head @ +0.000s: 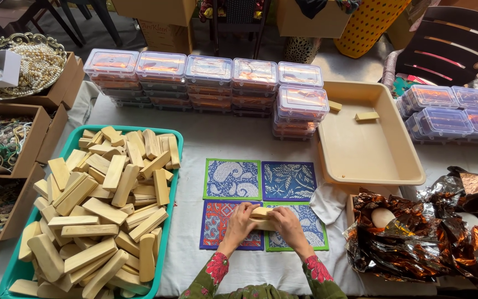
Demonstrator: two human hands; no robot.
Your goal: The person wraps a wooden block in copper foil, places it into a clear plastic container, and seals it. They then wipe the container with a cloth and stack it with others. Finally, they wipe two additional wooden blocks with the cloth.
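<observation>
My left hand [238, 222] and my right hand [287, 223] together grip a pale wooden block [261, 212], holding it over four patterned cloth squares [232, 179] laid in a two-by-two grid on the white tablecloth. The squares are blue, red and green-edged with paisley and leaf prints. Both sleeves are green with red flowers.
A teal tray [175, 145] heaped with several wooden blocks stands at the left. A beige tub [410, 166] holding two blocks sits at the right. Stacked clear lidded boxes [208, 71] line the back. Crumpled copper foil [416, 232] lies at the right; cardboard boxes of beads [20, 63] at the far left.
</observation>
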